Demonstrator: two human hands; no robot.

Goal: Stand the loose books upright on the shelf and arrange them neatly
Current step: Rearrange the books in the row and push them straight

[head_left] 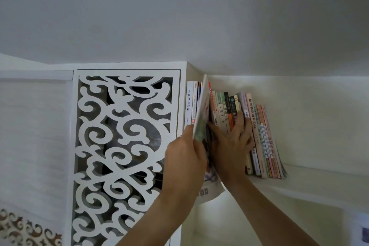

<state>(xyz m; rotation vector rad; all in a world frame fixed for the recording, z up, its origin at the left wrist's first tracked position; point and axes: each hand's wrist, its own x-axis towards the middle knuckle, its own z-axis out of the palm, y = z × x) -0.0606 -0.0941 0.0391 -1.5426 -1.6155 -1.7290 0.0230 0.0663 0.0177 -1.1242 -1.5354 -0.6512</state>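
The left hand [184, 153] grips a thin illustrated book [201, 118], sliding it upright into a gap near the row's left end. The right hand [231, 142], fingers [240, 124] spread flat, holds the standing books [229, 112] aside on the shelf [319, 181]. Next, likely: push it home and square the spines. Legible spines: 古代汉语教程 [188, 104], 西游记 [221, 113].

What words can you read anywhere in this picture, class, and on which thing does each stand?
"古代汉语教程": white book, far left of the row.
"西游记": beige book.
"朝花夕拾": pale book beside it.
"健康瘦身蔬果沙拉": pink book, right of the right hand.
The thin leaning books and the book that the left hand grips: too blurred.
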